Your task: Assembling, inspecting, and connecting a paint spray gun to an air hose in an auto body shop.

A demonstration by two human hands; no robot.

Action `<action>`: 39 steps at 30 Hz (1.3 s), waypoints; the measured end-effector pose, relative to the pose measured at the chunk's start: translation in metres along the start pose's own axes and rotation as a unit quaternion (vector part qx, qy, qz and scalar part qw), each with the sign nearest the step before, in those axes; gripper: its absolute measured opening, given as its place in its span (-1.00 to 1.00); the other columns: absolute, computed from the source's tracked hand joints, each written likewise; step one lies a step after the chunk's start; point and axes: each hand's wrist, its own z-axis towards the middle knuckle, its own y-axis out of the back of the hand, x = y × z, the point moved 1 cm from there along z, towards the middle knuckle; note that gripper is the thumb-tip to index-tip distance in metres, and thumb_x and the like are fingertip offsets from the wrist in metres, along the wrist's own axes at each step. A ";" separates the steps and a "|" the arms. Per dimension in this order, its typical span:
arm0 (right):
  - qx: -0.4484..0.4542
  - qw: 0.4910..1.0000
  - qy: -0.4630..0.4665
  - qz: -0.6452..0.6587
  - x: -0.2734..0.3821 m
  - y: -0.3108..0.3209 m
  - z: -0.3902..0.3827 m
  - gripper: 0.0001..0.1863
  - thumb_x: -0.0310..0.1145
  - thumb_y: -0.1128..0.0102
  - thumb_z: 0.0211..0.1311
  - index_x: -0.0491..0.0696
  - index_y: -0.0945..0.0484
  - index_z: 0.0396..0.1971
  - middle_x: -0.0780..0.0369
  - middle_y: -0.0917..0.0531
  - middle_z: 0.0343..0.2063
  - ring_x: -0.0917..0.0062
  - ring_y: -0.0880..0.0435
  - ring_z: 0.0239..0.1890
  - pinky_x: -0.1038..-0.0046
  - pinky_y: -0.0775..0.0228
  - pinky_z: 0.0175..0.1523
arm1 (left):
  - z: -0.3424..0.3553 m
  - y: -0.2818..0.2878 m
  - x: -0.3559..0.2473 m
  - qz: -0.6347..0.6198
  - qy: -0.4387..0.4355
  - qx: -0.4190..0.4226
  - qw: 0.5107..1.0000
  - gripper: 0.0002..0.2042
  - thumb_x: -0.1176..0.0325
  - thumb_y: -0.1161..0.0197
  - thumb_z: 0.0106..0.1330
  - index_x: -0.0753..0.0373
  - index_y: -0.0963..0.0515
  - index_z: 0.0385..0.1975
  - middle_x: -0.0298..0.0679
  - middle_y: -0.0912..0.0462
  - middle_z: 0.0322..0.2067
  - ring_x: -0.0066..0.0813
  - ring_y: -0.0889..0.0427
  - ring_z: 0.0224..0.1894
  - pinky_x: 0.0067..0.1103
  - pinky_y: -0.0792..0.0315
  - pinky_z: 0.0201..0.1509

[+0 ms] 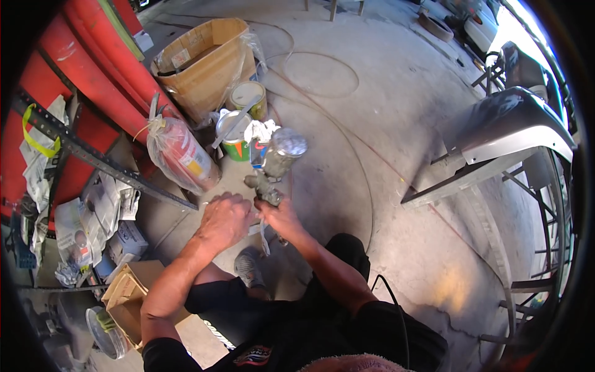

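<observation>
My right hand (278,214) grips a metal spray gun (267,190) with a round, paint-smeared cup (282,155) on top. My left hand (225,221) is closed just left of it, its fingertips close to the gun's lower part; what they hold is hidden. A pale strip (264,242) hangs below my hands. Beyond them stand a green-labelled paint can (236,150) with a flat stick (233,130) across it, a yellowish can (256,108) and crumpled white paper (260,130). A plastic-wrapped red fire extinguisher (186,161) stands to the left.
A cardboard box (192,87) stands behind the cans. Red panels (80,68), a perforated metal bar (124,169) and newspapers (83,235) are at left; an open box (124,297) is lower left. Hoses (353,141) cross the concrete floor. Grey car panels (499,124) rest on stands at right.
</observation>
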 end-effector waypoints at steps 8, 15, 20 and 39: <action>-0.018 0.980 0.079 0.181 0.065 -0.013 -0.024 -0.68 -0.29 -0.22 0.39 -0.20 -0.56 -0.03 0.18 -0.69 -0.17 0.54 -0.66 -0.42 0.49 -0.54 -0.38 | -0.019 -0.022 -0.018 -0.274 0.182 0.186 0.926 -0.77 0.32 -0.24 0.37 0.29 -0.59 -0.08 -0.10 -0.71 -0.21 -0.25 -0.68 -0.14 -0.39 -0.51 -0.02; 0.021 0.987 0.031 0.155 0.093 -0.023 -0.034 -0.70 -0.26 -0.19 0.42 -0.18 -0.54 -0.03 0.15 -0.70 -0.22 0.56 -0.60 -0.54 0.55 -0.44 -0.51 | -0.049 -0.087 -0.053 -0.806 0.259 -0.110 0.520 -0.84 0.39 -0.16 0.48 0.25 -0.55 -0.03 -0.36 -0.66 -0.17 -0.55 -0.63 -0.09 -0.54 -0.52 0.08; 0.025 0.988 0.027 0.153 0.074 -0.028 -0.031 -0.74 -0.34 -0.22 0.39 -0.16 -0.55 -0.05 0.14 -0.70 -0.24 0.56 -0.58 -0.56 0.55 -0.36 -0.54 | -0.071 -0.121 -0.071 -0.849 0.265 -0.151 0.432 -0.82 0.36 -0.15 0.50 0.31 -0.55 -0.04 -0.24 -0.67 -0.19 -0.51 -0.65 -0.16 -0.58 -0.57 -0.05; -0.011 0.981 0.054 0.188 0.063 -0.033 -0.029 -0.79 -0.43 -0.22 0.31 -0.20 -0.54 -0.13 0.12 -0.69 -0.26 0.48 -0.60 -0.57 0.50 -0.37 -0.52 | -0.083 -0.136 -0.077 -0.729 0.306 -0.176 0.586 -0.73 0.23 -0.16 0.51 0.25 -0.48 0.04 -0.40 -0.58 -0.38 -0.73 -0.44 -0.47 -0.72 -0.37 -0.35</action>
